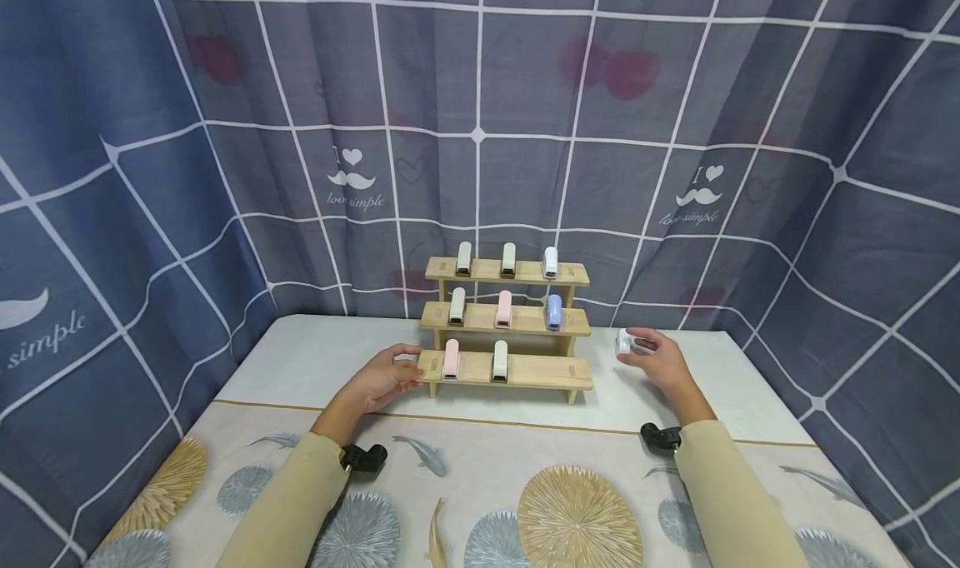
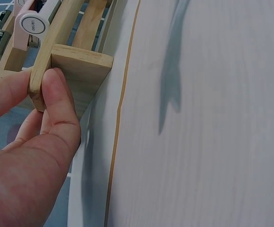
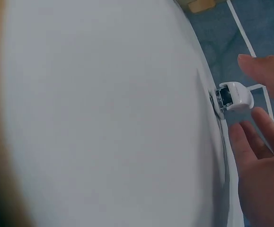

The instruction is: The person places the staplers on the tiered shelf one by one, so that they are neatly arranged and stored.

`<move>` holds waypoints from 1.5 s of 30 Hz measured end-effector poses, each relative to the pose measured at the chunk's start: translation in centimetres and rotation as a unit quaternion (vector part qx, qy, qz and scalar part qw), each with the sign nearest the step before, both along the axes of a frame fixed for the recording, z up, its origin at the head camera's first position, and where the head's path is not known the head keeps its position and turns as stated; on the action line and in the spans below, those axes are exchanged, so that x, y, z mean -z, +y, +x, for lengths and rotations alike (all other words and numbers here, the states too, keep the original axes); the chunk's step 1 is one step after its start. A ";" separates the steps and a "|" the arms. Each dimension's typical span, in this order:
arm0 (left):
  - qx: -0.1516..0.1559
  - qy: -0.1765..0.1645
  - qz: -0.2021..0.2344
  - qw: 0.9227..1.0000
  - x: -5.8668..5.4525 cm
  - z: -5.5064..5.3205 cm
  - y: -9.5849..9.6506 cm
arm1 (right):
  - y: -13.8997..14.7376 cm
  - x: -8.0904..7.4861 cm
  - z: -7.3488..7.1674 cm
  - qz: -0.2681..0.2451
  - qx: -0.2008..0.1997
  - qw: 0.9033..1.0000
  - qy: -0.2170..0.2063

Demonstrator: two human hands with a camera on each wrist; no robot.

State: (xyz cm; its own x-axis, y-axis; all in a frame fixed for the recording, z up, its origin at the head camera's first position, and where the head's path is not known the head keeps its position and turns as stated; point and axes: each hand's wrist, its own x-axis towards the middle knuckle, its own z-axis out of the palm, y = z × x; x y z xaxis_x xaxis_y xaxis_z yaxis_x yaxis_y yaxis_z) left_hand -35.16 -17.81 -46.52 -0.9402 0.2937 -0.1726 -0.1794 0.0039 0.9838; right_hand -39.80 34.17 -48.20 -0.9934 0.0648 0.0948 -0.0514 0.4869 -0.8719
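In the head view my left hand is at the left end of the three-tier wooden stand. The left wrist view shows its thumb and fingers pinching the end of the lowest board. On that tier are a pink stapler and a pale green stapler. To the right of the stand, my right hand is around a white stapler standing on the table. In the right wrist view, thumb and fingers are spread on either side of it, with gaps showing.
The middle tier bears a pale green, a pink and a blue stapler. Two pale green staplers and a white stapler stand on the top tier. Behind the table hangs a blue checked curtain.
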 end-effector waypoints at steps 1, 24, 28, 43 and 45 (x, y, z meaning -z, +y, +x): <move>0.001 0.000 -0.001 1.000 0.0 0.0 0.0 | 0.0 0.0 -0.2 0.003 0.002 1.000 -0.001; 0.000 0.003 -0.002 1.000 0.1 -0.1 -0.1 | -0.7 -0.5 -1.8 0.019 -0.020 0.999 -0.043; 0.000 0.004 0.000 1.000 0.2 -0.2 -0.1 | -0.5 -0.4 -1.9 0.015 -0.022 0.998 -0.052; 0.000 -0.001 0.007 1.000 0.4 -0.4 0.0 | -0.5 -0.3 -1.8 0.014 -0.022 0.999 -0.042; -0.001 -0.001 0.011 1.000 0.4 -0.4 0.0 | -0.6 -0.3 -1.9 0.018 -0.025 0.999 -0.037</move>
State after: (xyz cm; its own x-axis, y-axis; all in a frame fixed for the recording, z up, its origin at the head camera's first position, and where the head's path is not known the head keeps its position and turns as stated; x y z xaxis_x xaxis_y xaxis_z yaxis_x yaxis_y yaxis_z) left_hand -35.56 -17.86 -46.89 -0.9407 0.2952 -0.1671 -0.1806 -0.0189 0.9834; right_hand -41.67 33.53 -47.92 -0.9997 0.0123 0.0218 -0.0123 0.5160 -0.8565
